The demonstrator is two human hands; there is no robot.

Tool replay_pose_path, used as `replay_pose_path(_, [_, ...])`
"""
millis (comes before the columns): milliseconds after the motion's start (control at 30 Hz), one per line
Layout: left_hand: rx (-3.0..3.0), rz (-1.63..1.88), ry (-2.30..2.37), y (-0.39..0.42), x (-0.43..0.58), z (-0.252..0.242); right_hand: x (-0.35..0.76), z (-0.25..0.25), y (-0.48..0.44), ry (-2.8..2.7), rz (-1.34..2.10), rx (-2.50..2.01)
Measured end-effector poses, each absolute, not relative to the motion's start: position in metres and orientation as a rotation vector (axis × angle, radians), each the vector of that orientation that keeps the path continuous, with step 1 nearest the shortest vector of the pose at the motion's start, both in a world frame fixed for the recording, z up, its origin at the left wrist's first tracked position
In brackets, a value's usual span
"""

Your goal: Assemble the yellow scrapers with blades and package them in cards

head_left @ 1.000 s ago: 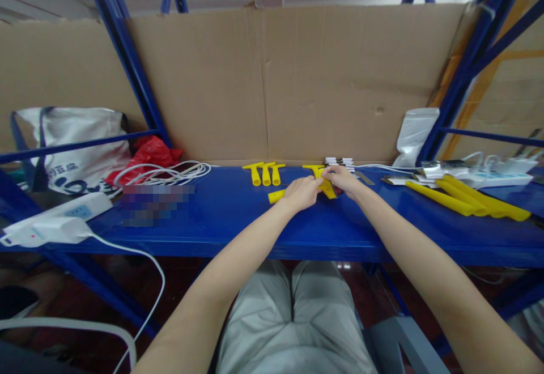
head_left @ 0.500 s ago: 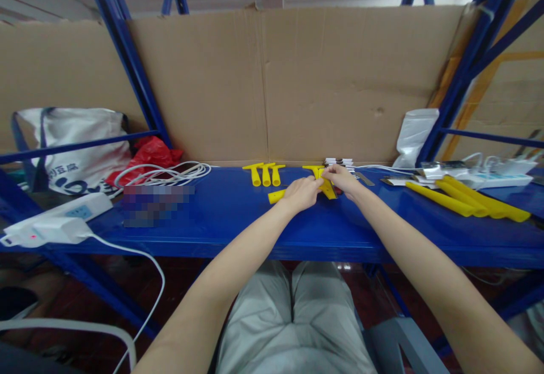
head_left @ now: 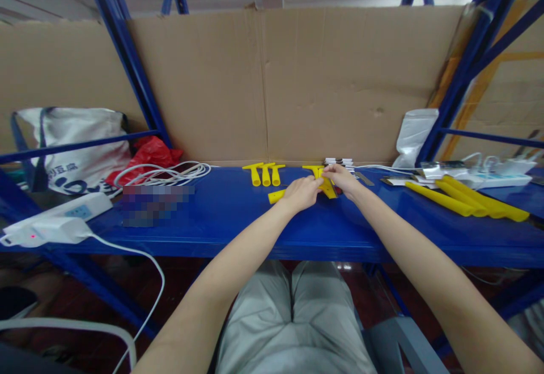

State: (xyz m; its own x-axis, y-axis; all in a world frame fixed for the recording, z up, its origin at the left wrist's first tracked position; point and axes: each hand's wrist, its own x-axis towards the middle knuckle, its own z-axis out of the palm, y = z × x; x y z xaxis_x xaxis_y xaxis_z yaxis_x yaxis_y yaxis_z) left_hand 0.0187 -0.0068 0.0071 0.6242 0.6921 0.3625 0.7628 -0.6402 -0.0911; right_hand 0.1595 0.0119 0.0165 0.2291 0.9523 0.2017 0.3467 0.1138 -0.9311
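My left hand (head_left: 302,194) is closed around a yellow scraper (head_left: 277,196), its handle end sticking out to the left below my wrist. The scraper's wide head slants down toward me between my hands. At the head's upper part, the fingers of my right hand (head_left: 340,179) are closed in a pinch; my fingertips hide exactly what they grip. Just behind my hands lies another yellow T-shaped piece (head_left: 312,168), partly covered. Flat metal blades (head_left: 364,178) lie right of my right hand, beside a small stack of white-and-dark pieces (head_left: 339,162).
Three yellow T-shaped handles (head_left: 266,175) stand along the cardboard wall (head_left: 204,79). Long yellow tubes (head_left: 467,198) lie on the blue shelf (head_left: 238,229) at right. White cables (head_left: 170,174), a power strip (head_left: 59,218) and a cloth bag (head_left: 85,147) occupy the left.
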Motion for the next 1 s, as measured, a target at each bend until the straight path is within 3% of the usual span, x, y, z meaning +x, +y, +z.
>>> replay_pose_path(600, [-2.647, -0.473, -1.172, -0.005, 0.018, 0.007, 0.174, 0.005, 0.034, -1.31, 0.54, -1.341])
replay_pose_path(1000, [-2.526, -0.603, -1.342, 0.011, 0.014, 0.001, 0.181, 0.015, 0.021, -1.454, 0.902, -1.349])
